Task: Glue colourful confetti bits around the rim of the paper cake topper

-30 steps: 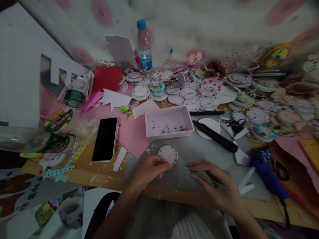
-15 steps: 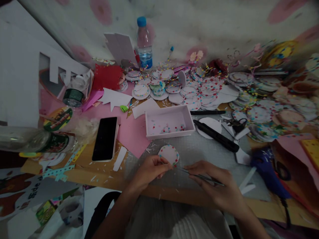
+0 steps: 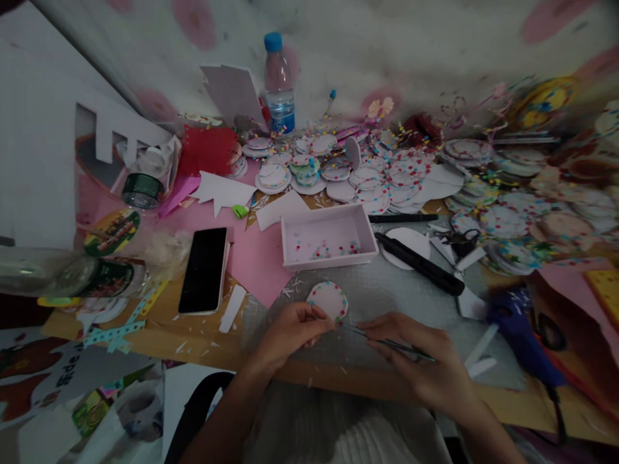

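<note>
Between the fingers of my left hand (image 3: 294,330) is a small white paper disc (image 3: 329,298), its rim dotted with red and green bits. My right hand (image 3: 418,354) grips a pair of thin metal tweezers (image 3: 396,347), their tips pointing left at the disc's lower right edge. Whether the tips hold anything is too small to tell. Just behind the disc stands an open pink box (image 3: 331,263) with scattered red and pale bits on its floor.
A black utility knife (image 3: 420,264) lies across a white disc right of the box. At the right is a blue glue gun (image 3: 525,338). A phone (image 3: 204,270) and a lying bottle (image 3: 72,272) are on the left. Several decorated discs (image 3: 370,177) crowd the back, near a water bottle (image 3: 280,96).
Almost nothing differs. The hands, the disc and the tweezers keep nearly the same place, and the view has shifted very slightly.
</note>
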`<act>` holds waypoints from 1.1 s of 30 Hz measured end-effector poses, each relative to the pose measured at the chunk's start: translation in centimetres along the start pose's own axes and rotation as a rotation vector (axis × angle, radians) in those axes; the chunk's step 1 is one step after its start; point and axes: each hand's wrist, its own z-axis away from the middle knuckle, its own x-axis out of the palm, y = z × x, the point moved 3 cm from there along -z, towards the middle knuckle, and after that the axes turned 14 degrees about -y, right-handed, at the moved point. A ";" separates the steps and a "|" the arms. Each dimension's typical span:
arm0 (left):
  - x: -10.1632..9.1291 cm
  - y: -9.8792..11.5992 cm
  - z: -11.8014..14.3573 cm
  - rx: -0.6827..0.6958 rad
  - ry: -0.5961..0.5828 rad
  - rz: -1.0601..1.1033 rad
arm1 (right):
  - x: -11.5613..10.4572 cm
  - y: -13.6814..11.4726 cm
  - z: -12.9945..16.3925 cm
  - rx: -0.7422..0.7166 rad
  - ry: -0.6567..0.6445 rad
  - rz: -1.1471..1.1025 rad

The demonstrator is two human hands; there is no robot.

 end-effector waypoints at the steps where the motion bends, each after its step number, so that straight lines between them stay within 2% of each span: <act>1: 0.0 0.0 0.0 -0.002 0.001 -0.001 | 0.0 0.1 0.0 0.001 -0.005 -0.003; 18: 0.0 -0.2 -0.1 -0.007 -0.014 -0.025 | 0.3 0.5 0.4 0.024 -0.067 0.013; 24: 0.0 -0.2 0.0 0.001 -0.021 0.006 | 0.0 0.1 0.2 0.013 -0.035 -0.006; 27: 0.0 0.0 0.0 -0.001 -0.020 0.005 | -1.2 -0.3 0.3 0.076 0.044 -0.035; 33: -0.4 0.3 1.0 0.022 -0.025 -0.034 | -4.5 -1.0 -0.7 0.071 0.372 0.031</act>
